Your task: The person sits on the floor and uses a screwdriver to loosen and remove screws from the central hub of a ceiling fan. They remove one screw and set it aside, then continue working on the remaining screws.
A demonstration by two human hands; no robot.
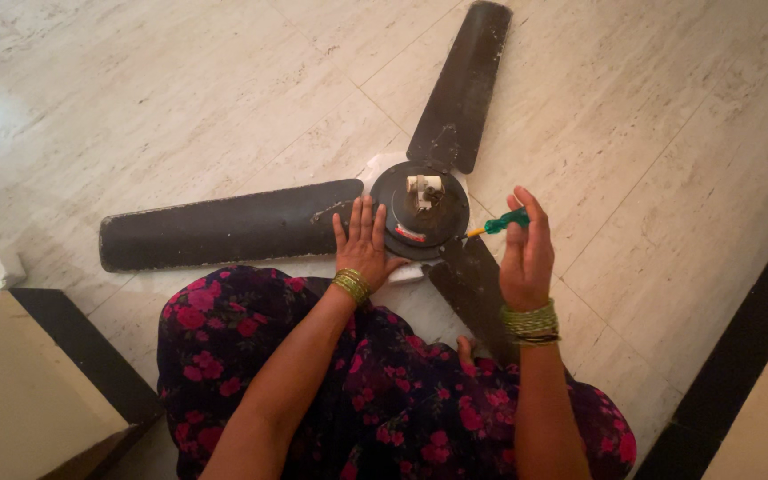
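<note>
A dark, dusty three-bladed ceiling fan (pixel 313 222) is laid flat on a pale marble-patterned tile floor (pixel 135 89), with its round black motor hub (pixel 420 209) facing up. Three blades are counted from the hub: one is stretched to the left, one is angled up and to the right, and one runs down toward the person and is partly covered by the right forearm and the flowered cloth. A small white fitting (pixel 425 185) is seen standing at the centre of the hub; its details are too small to be made out. Something white is glimpsed under the hub, mostly hidden.

The left hand (pixel 363 247) is pressed flat, fingers together, just left of the hub, where the left blade joins it. The right hand (pixel 526 249) is held just right of the hub, fingers closed around a small green-handled screwdriver (pixel 501 222) whose yellow-collared tip is pointed at the hub's rim; whether the tip touches cannot be told. Stacked green and gold bangles are worn on both wrists.

Below the hub, a dark dress with pink flowers (pixel 384 391) is spread over the lap. A small white object (pixel 6 267) is seen far left of the hub, beside a cream-coloured block edged in black (pixel 28 382), cut off by the frame.
</note>
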